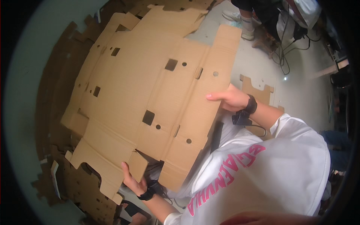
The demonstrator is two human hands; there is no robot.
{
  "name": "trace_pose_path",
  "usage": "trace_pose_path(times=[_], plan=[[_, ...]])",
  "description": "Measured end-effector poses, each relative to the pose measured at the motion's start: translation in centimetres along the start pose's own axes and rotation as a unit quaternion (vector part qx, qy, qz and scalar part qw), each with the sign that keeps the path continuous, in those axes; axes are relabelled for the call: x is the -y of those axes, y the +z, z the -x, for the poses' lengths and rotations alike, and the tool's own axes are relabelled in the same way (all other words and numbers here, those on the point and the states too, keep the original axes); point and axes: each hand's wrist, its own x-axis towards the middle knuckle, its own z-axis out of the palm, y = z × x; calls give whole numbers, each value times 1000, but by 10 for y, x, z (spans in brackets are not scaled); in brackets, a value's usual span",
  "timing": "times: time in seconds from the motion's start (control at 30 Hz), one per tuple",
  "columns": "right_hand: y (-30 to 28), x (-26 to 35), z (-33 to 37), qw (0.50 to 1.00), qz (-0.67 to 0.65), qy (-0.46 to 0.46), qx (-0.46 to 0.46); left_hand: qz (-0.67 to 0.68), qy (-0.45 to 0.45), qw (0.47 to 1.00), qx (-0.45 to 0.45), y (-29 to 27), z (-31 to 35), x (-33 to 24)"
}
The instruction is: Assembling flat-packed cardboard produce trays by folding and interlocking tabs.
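A large unfolded cardboard box (123, 82), brown and die-cut with square and round holes, lies tilted across my front. Its creased side panels and flaps stand partly out of the flat. My left hand (133, 182) is closed on the box's near edge, by a small flap at the lower left. The thumb is raised along that flap, and the other fingers are mostly hidden. My right hand (234, 99) grips the long right edge, its thumb on top of the panel and its fingers underneath. A black band circles each wrist.
More brown cardboard (95, 191) is piled along the left and below. A smaller cut cardboard piece (257, 90) lies on the pale floor beyond my right hand. Another person's shoe (247, 33) and loose black cables (285, 56) are at the upper right.
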Motion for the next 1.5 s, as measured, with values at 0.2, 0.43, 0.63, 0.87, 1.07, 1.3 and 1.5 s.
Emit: trace_pose_path(times=[0.2,0.43,0.63,0.87,1.07,1.3,1.5], plan=[[10,30,6,983,-91,-131,92,112,119,973,164,34,-8,1],[39,27,-96,985,-117,-61,107,56,81,964,246,80,-84,19],[52,1,-113,986,-39,-138,87,-33,65,957,280,50,-98,47],[68,21,-146,975,-45,-178,122,61,-25,944,323,11,-96,56],[47,162,-199,951,-16,-275,142,-38,63,944,323,37,-70,35],[-82,271,-292,931,-80,-351,62,-143,42,950,274,50,-69,40],[-218,206,-350,936,-150,-318,-17,-220,-8,934,281,48,-83,53]])
